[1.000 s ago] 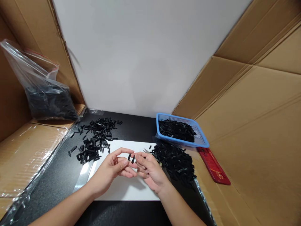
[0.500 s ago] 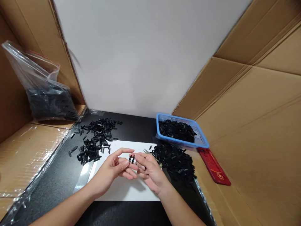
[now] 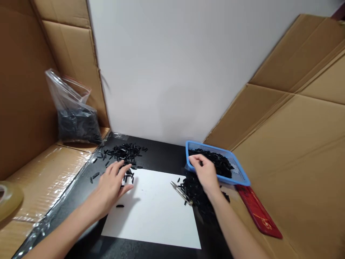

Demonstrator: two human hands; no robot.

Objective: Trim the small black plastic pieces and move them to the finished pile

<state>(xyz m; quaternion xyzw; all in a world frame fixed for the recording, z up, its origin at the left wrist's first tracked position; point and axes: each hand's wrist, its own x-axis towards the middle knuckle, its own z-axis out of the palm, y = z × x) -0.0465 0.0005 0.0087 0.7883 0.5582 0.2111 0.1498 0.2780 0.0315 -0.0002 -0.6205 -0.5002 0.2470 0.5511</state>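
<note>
My left hand [image 3: 113, 183] hovers over the near end of the left pile of small black plastic pieces [image 3: 125, 151], fingers spread and nothing seen in them. One loose black piece [image 3: 120, 206] lies on the white sheet [image 3: 153, 210] beside its thumb. My right hand [image 3: 205, 173] is at the near left rim of the blue basket [image 3: 239, 175], its fingertips pinched together; whatever they hold cannot be made out. Black pieces [image 3: 215, 162] fill much of the basket. Beneath my right hand spreads another black heap [image 3: 198, 192], partly covered by the wrist and forearm.
Small scissors [image 3: 182, 193] lie at the sheet's right edge, points toward the back left. A zip bag of black pieces [image 3: 78, 126] leans in the left corner. A red packet [image 3: 258, 212] lies at right, a tape roll [image 3: 10, 199] at left. Cardboard walls [image 3: 291, 144] flank the table.
My hands have parted from the two black pieces held between them: the left moved to the left pile and opened, the right moved to the basket. The view has shifted slightly.
</note>
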